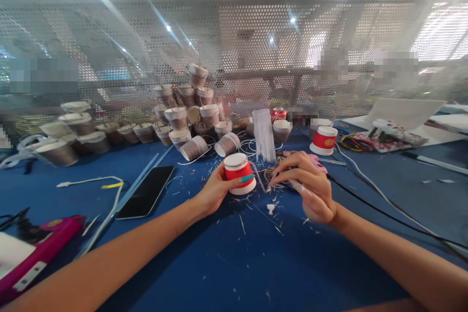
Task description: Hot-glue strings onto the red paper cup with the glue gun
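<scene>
My left hand (215, 186) is wrapped round a red and white paper cup (234, 171), which stands upside down, its thumb with a teal nail across the front. A strand of brown twine (259, 175) runs from the cup's right side toward my right hand (312, 185). The fingers of that hand are bent and drawn together on the twine by their tips. Behind them lies a loose tangle of the same twine (269, 174), partly hidden by the hand. Something pink (317, 162) shows behind the right knuckles.
Twine-wrapped cups (177, 118) are stacked at the back, with more at the left. A second red cup (324, 140), a bundle of clear sticks (263, 135) and a soda can (279, 114) stand behind. A phone (146, 192), cables and scraps lie on the blue table (219, 273).
</scene>
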Demonstrator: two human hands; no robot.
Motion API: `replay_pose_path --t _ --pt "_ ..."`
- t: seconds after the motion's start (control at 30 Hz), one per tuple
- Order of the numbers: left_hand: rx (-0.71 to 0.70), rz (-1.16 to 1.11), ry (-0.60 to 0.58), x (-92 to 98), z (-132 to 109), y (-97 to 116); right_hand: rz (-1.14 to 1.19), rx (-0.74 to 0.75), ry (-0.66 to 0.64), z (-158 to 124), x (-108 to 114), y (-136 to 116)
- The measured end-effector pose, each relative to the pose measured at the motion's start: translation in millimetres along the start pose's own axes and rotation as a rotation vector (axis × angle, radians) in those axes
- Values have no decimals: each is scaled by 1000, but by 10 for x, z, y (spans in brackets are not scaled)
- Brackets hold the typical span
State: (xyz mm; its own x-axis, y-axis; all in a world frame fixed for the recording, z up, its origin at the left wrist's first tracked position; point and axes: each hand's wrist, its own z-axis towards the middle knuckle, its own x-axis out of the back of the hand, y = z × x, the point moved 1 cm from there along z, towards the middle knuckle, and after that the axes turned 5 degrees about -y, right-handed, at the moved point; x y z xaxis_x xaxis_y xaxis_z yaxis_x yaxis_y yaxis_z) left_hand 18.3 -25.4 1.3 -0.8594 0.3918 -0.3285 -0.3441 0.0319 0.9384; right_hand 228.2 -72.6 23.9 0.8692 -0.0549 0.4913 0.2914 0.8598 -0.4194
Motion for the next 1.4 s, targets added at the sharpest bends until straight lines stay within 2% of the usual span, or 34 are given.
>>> replay_pose_path --t 0.13,0.2,0.23,0.3,0.37,0.47,0.53,0.6,0.67,0.77,0.9,1.0,1.13,1.2,1.27,1.33,1.4 --pt "2 -66 90 26 15 28 -26 -140 325 -11 20 84" --pt "25 -127 116 38 19 43 -59 -249 407 7 15 147" --pt "44 -150 122 40 19 48 -76 -302 405 19 7 178" --pt "79 -174 126 38 16 54 -99 -379 314 41 -20 222" --pt "107 -178 107 35 12 54 -146 -384 166 55 -60 233" --pt "127 -181 67 43 6 46 -407 -375 47 63 -106 205" --pt "122 -171 39 58 3 39 -700 -500 57 65 -99 197" --pt "111 -136 6 69 1 33 -964 -701 52 64 -50 223" --pt "102 -97 -29 72 1 27 -1124 -888 0 58 35 290" --pt "90 -64 -83 58 3 23 -1180 -1087 -106 41 190 446" --pt "94 -66 -155 31 2 33 -903 -1295 -236 15 338 636" --pt "105 -91 -175 24 -8 50 -813 -1294 -272 20 400 661" --pt "126 -122 -204 30 -27 64 -901 -1121 -275 53 441 612" --pt "133 -130 -220 40 -34 62 -951 -1017 -188 73 437 610" --pt "131 -144 -222 51 -34 56 -920 -932 -37 90 410 625" --pt "133 -162 -223 61 -31 49 -751 -920 107 98 357 633" --pt "132 -178 -221 66 -27 45 -481 -968 180 97 273 605"
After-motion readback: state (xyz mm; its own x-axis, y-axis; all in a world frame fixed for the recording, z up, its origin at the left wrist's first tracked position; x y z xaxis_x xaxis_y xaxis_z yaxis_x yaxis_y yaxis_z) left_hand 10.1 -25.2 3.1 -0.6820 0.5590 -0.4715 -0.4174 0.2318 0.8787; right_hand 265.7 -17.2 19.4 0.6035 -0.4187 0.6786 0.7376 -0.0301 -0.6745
